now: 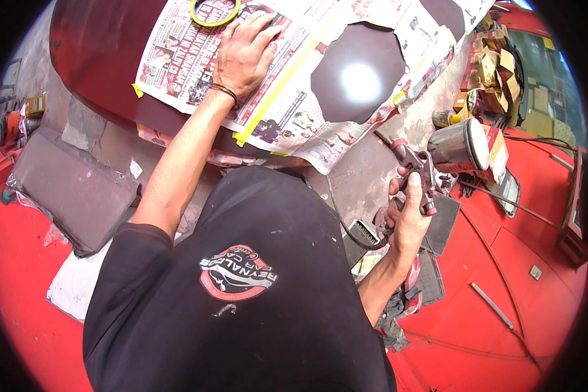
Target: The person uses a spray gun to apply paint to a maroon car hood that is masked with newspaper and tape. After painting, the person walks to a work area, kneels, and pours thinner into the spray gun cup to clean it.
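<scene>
Leftmost I observe a dark red panel (pixel 88 52), partly covered by newspaper (pixel 176 59). On the paper sits a yellow-rimmed tape roll (pixel 206 25); just beside it the left hand (pixel 243 59) lies flat, fingers spread, grasping nothing. Yellow tape (pixel 268 111) runs alongside. Further right, an opening in the paper exposes a dark patch (pixel 330 85) with a pale, bright spot. The right hand (pixel 408 212) is clenched around a spray gun (pixel 408 155), off the paper's lower right edge, near cardboard boxes (pixel 493 68).
</scene>
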Available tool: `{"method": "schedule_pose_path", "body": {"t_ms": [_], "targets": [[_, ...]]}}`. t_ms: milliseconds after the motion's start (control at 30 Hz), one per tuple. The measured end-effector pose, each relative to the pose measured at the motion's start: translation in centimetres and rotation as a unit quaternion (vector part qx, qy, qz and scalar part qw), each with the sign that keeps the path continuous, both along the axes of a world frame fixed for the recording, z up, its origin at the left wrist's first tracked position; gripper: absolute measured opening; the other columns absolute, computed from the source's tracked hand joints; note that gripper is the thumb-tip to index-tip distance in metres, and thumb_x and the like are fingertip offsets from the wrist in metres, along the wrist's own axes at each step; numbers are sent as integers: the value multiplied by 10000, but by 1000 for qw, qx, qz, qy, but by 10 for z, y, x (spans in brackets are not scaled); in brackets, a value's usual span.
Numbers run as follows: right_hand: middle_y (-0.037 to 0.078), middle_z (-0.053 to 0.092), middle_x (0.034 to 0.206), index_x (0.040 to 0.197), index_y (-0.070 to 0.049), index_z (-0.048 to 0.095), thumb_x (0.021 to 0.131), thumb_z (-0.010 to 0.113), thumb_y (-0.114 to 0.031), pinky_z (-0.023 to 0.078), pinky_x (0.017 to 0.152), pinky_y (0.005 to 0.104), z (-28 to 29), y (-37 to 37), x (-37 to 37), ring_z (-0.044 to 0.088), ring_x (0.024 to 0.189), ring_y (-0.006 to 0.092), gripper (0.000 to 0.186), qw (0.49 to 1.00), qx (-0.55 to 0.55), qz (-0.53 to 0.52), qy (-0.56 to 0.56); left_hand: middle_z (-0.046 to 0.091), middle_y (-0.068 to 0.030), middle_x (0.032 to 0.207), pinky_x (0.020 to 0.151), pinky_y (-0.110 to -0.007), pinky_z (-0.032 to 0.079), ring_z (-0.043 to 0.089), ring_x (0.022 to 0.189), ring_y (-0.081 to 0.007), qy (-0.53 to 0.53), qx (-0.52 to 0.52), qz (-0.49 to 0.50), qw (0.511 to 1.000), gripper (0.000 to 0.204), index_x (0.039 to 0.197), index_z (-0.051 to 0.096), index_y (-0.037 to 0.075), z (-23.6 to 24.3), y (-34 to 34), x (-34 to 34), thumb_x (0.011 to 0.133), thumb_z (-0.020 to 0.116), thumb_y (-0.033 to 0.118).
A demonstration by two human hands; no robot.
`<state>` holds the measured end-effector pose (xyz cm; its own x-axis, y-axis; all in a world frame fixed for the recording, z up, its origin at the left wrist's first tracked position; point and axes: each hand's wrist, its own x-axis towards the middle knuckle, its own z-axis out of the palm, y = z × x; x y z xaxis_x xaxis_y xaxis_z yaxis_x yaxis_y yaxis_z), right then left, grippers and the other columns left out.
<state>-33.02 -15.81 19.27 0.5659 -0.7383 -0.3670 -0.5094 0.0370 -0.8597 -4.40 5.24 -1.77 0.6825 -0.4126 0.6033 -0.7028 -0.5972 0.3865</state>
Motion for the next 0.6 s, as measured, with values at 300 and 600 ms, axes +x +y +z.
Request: {"method": "schedule_pose_path", "body": {"t_ms": [300,600], "targets": [[25,631,813,1203,-41,668,1037,646,-388,225,361,216,2,-10,-12,337,408,10,386,1000,-13,-16,-20,604,-94,1447,1194,-453,322,510,1408,-256,11,-27,-12,1000,314,1308,690,136,22,-3,-7,1012,617,214],[33,631,814,1202,-43,671,1032,655,-397,226,368,213,-2,-13,-20,343,416,8,393,1000,5,14,-6,737,-92,1087,878,-378,552,702,994,-225,143,-98,123,977,254,1128,730,89,23,52,-31,928,770,242]]}}
